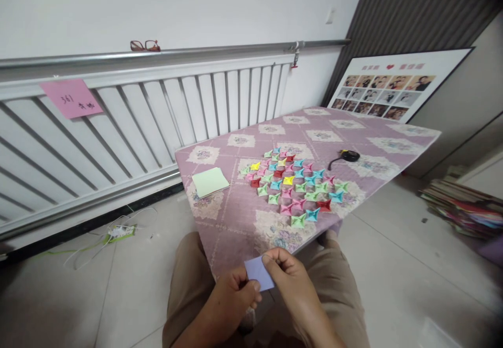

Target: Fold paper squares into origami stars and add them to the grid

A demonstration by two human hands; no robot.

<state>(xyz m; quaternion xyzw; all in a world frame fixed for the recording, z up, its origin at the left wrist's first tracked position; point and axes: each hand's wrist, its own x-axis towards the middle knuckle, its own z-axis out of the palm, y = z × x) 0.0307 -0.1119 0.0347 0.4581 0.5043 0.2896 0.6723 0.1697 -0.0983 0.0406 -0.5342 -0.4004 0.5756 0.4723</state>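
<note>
Left grip point(234, 294), right grip point(290, 275), paper point(258, 270) slanting leftward

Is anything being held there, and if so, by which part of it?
Yes, a purple paper square: the left grip pinches it at the lower left, the right grip near its upper-right corner.

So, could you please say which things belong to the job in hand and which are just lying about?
Likely part of the job: held purple paper, pale green paper stack, colourful folded papers.

Seemingly unrelated: tape measure, eyeglasses, power strip.
</note>
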